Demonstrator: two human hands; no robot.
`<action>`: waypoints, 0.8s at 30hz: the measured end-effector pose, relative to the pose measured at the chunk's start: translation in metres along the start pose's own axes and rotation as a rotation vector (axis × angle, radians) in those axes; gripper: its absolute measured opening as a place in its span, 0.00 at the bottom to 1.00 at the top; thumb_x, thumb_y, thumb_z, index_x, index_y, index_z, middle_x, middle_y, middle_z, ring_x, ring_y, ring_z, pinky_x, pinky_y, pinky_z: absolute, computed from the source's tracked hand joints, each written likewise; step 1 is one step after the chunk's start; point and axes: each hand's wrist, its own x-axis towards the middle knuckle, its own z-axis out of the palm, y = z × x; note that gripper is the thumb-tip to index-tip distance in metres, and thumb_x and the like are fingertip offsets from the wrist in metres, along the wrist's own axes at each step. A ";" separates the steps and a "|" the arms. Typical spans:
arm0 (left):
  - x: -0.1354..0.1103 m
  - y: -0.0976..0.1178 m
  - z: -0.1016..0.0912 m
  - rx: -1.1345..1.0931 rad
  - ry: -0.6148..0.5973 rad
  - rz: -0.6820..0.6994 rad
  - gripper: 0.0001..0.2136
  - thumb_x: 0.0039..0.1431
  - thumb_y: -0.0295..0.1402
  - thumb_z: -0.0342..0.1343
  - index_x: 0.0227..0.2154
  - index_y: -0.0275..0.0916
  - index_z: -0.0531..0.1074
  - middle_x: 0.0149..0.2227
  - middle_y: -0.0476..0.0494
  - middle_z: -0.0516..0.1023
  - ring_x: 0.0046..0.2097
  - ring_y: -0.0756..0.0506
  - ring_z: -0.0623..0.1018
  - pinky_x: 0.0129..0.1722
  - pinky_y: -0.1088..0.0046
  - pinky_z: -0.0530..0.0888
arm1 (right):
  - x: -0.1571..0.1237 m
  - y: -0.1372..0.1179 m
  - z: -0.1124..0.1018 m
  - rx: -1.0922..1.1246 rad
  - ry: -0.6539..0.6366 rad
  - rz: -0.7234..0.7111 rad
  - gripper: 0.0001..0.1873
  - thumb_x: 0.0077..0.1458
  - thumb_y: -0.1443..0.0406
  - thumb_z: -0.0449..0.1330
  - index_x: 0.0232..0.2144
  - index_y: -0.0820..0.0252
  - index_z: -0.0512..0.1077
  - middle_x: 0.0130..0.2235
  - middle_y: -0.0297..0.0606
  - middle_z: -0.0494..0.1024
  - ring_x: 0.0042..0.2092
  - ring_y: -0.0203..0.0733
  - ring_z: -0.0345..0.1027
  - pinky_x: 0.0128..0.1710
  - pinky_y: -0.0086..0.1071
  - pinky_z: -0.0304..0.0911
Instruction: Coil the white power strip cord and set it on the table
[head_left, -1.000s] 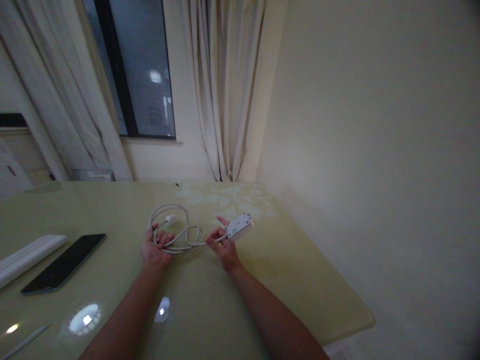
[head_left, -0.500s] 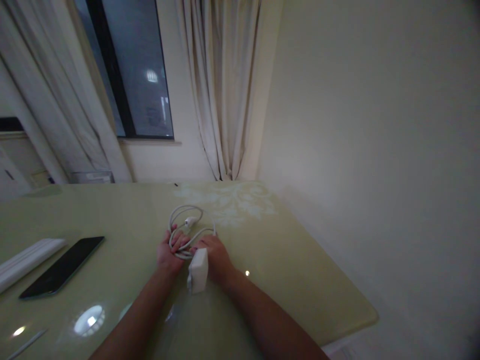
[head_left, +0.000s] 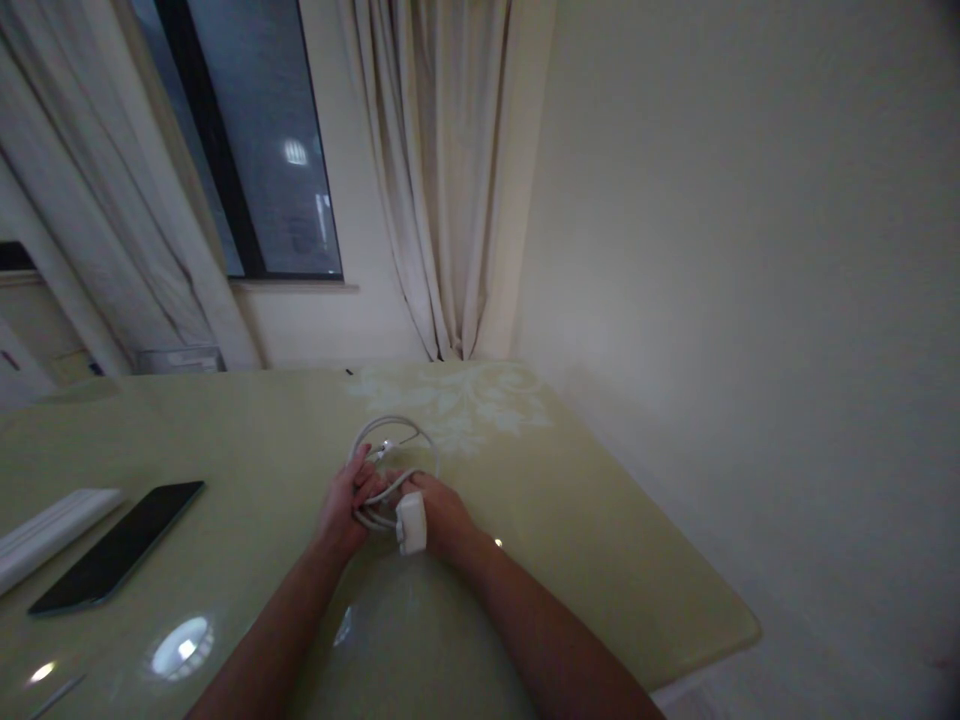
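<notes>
My left hand (head_left: 349,503) is closed on the loops of a white charger cable (head_left: 397,420), which curls up in rings above both hands. My right hand (head_left: 441,513) is closed around another stretch of that cable, just to the right of the left one. Against the right hand's near side hangs the white power adapter block (head_left: 412,524). A small white connector (head_left: 386,449) shows inside the upper loop. Some of the fingertips are hidden behind the cable and the adapter.
On the left of the glossy greenish table (head_left: 585,540) lie a dark tablet or phone (head_left: 120,548) and a long white object (head_left: 52,535). A thin white cord end (head_left: 58,696) is at the lower left. A wall (head_left: 735,300) runs along the right side.
The adapter block has turned and shifted slightly up and right. The cable loops have moved right and look wider. Both hands have moved slightly right.
</notes>
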 end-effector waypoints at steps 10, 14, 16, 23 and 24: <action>0.011 -0.013 -0.012 0.194 0.155 0.097 0.15 0.52 0.16 0.65 0.39 0.39 0.76 0.26 0.54 0.79 0.21 0.52 0.77 0.21 0.82 0.70 | 0.008 0.008 -0.004 -0.422 -0.079 -0.130 0.36 0.68 0.69 0.58 0.74 0.54 0.57 0.70 0.49 0.68 0.64 0.52 0.70 0.60 0.43 0.69; 0.013 -0.018 -0.006 0.212 0.110 -0.087 0.20 0.56 0.17 0.63 0.50 0.41 0.74 0.31 0.47 0.83 0.25 0.44 0.83 0.24 0.74 0.76 | 0.008 0.000 -0.010 -0.323 -0.003 -0.105 0.35 0.69 0.71 0.55 0.75 0.58 0.56 0.70 0.50 0.69 0.65 0.50 0.68 0.64 0.41 0.66; 0.013 -0.023 -0.003 0.193 0.076 -0.217 0.21 0.57 0.16 0.60 0.51 0.40 0.72 0.31 0.45 0.83 0.27 0.43 0.84 0.26 0.73 0.78 | 0.008 -0.002 -0.012 -0.256 0.037 -0.069 0.33 0.68 0.71 0.55 0.73 0.61 0.59 0.68 0.51 0.70 0.67 0.48 0.66 0.66 0.40 0.64; 0.001 -0.031 -0.005 0.076 0.007 -0.327 0.19 0.61 0.20 0.60 0.54 0.40 0.74 0.33 0.45 0.84 0.26 0.46 0.83 0.25 0.74 0.79 | 0.011 -0.004 -0.012 -0.189 0.033 0.049 0.23 0.61 0.71 0.64 0.59 0.62 0.76 0.57 0.48 0.78 0.60 0.48 0.70 0.62 0.38 0.67; -0.001 -0.030 -0.006 0.065 0.013 -0.340 0.19 0.61 0.20 0.60 0.54 0.40 0.75 0.33 0.45 0.84 0.25 0.46 0.82 0.25 0.74 0.78 | 0.012 -0.006 -0.012 -0.193 0.031 0.052 0.20 0.61 0.71 0.64 0.56 0.61 0.77 0.55 0.47 0.79 0.59 0.48 0.70 0.62 0.39 0.67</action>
